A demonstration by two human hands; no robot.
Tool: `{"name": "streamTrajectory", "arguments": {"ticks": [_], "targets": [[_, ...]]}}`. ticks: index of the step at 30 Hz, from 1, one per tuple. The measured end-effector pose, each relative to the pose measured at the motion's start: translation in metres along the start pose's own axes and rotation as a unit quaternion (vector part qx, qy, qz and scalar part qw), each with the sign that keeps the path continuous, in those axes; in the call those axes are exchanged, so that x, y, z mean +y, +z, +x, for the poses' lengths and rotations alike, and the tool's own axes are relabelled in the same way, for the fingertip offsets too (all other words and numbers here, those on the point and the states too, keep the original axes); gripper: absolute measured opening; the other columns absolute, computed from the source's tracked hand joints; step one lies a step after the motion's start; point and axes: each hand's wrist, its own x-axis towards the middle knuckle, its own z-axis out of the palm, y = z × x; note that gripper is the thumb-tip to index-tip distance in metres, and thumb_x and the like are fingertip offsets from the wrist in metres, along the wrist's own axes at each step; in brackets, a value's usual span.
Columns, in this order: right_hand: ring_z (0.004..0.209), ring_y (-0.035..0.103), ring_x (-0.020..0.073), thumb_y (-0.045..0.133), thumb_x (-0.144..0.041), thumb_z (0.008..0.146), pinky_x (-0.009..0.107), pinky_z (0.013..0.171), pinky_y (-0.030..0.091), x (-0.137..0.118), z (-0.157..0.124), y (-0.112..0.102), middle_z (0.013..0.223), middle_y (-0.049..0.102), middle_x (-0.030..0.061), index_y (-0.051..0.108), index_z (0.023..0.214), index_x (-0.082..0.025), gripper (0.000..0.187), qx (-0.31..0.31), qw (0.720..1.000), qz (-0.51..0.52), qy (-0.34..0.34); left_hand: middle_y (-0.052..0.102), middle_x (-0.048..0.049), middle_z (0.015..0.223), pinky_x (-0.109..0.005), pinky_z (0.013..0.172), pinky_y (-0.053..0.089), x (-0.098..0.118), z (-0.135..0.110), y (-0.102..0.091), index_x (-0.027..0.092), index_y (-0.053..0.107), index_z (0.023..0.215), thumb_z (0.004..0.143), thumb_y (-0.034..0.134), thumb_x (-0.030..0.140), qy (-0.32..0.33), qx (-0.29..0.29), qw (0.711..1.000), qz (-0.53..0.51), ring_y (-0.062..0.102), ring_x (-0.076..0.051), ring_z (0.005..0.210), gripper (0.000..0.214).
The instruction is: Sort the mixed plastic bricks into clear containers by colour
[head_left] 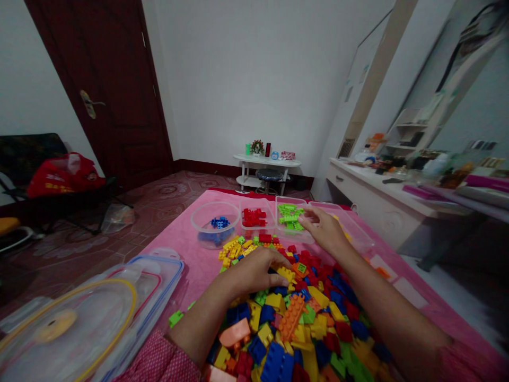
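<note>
A large mixed heap of toy building blocks (292, 313) in several colours covers the near part of the pink-covered table. Over the heap, my left hand (260, 270) curls its thumb and fingers around a yellow building block (287, 275). My right hand (326, 231) is at the right side of a clear box of green blocks (290, 215), its fingers apart over the rim, with no block visible in them. Left of that box are a clear box of red blocks (254, 216) and a round clear tub with blue blocks (217, 225).
Beyond my right forearm sits another clear box (360, 233), partly hidden, with some yellow in it. Stacked clear lids (99, 313) lie at the table's left edge. A cluttered white desk (369, 183) stands to the right, and a small white table (242, 158) is by the far wall.
</note>
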Motion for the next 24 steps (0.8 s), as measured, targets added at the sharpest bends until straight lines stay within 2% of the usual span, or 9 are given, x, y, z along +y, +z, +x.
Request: {"name": "streamTrajectory", "arguments": {"ticks": [2,5,9,12,14,18,20,22,24], "targets": [[0.079,0.065,0.0212,0.055,-0.035,0.077,0.033,0.073,0.049,-0.003,-0.017,-0.004,0.089,0.071,0.0086,0.068,0.094,-0.015,0.03,-0.062,0.998,0.018,0.002,0.069,-0.0057,0.098,-0.026,0.077,0.043,0.0,0.001,0.0,0.019,0.068,0.102,0.075,0.065,0.035,-0.016,0.022,1.0,0.012,0.061,-0.019,0.087,0.032],[0.075,0.065,0.0197,0.056,-0.033,0.075,0.03,0.069,0.049,-0.003,-0.041,-0.012,0.084,0.071,0.0065,0.07,0.089,-0.016,0.026,-0.12,0.991,0.05,0.023,0.068,-0.0034,0.084,-0.024,0.068,0.039,0.002,0.003,-0.003,0.017,0.069,0.089,0.082,0.055,0.03,-0.039,0.057,0.997,0.02,0.059,-0.016,0.074,0.02],[0.062,0.061,0.0152,0.056,-0.031,0.073,0.023,0.055,0.043,-0.002,-0.062,-0.031,0.069,0.068,0.0028,0.068,0.081,-0.016,0.021,-0.213,0.975,0.032,0.052,0.059,-0.0006,0.065,-0.023,0.056,0.03,0.003,0.005,-0.009,0.014,0.062,0.071,0.088,0.041,0.03,-0.072,0.108,0.991,0.033,0.05,-0.012,0.06,0.032],[0.054,0.056,0.0126,0.062,-0.027,0.066,0.02,0.047,0.035,-0.007,-0.071,-0.047,0.06,0.065,-0.0002,0.067,0.072,-0.018,0.012,-0.339,0.938,-0.034,0.063,0.053,0.0013,0.06,-0.023,0.053,0.025,0.002,0.005,-0.009,0.014,0.056,0.067,0.089,0.039,0.03,-0.082,0.124,0.988,0.03,0.046,-0.011,0.057,0.032],[0.054,0.055,0.0123,0.069,-0.028,0.059,0.02,0.046,0.032,-0.012,-0.076,-0.053,0.061,0.064,-0.0007,0.068,0.072,-0.019,0.015,-0.397,0.913,-0.075,0.062,0.052,0.0016,0.06,-0.023,0.054,0.025,0.002,0.004,-0.009,0.015,0.055,0.068,0.088,0.039,0.03,-0.085,0.124,0.988,0.024,0.047,-0.011,0.058,0.03],[0.06,0.055,0.0135,0.076,-0.025,0.051,0.021,0.05,0.033,-0.021,-0.084,-0.044,0.067,0.064,-0.0018,0.07,0.089,-0.023,0.038,-0.364,0.926,-0.1,0.013,0.054,0.0005,0.062,-0.023,0.055,0.028,0.005,0.003,-0.009,0.015,0.058,0.07,0.089,0.038,0.032,-0.087,0.127,0.988,0.024,0.047,-0.012,0.059,0.032],[0.058,0.054,0.0127,0.07,-0.021,0.058,0.02,0.049,0.032,-0.024,-0.086,-0.034,0.065,0.063,-0.0025,0.07,0.087,-0.023,0.029,-0.342,0.938,-0.061,-0.008,0.056,0.0002,0.064,-0.023,0.057,0.03,0.006,0.003,-0.009,0.014,0.061,0.074,0.089,0.038,0.033,-0.084,0.122,0.989,0.016,0.048,-0.013,0.06,0.033],[0.053,0.051,0.0113,0.061,-0.018,0.065,0.019,0.046,0.03,-0.028,-0.086,-0.026,0.058,0.059,-0.0024,0.068,0.074,-0.02,0.012,-0.324,0.946,0.002,-0.009,0.058,0.0001,0.068,-0.023,0.058,0.032,0.007,0.003,-0.009,0.014,0.063,0.08,0.089,0.039,0.035,-0.082,0.113,0.99,-0.012,0.05,-0.013,0.062,0.033],[0.049,0.048,0.0104,0.057,-0.017,0.068,0.019,0.043,0.029,-0.034,-0.084,-0.021,0.053,0.055,-0.0025,0.064,0.066,-0.018,0.008,-0.292,0.953,0.075,0.006,0.059,0.0001,0.07,-0.022,0.059,0.034,0.006,0.004,-0.008,0.014,0.063,0.083,0.088,0.04,0.037,-0.083,0.11,0.989,-0.061,0.051,-0.013,0.065,0.033]]}}
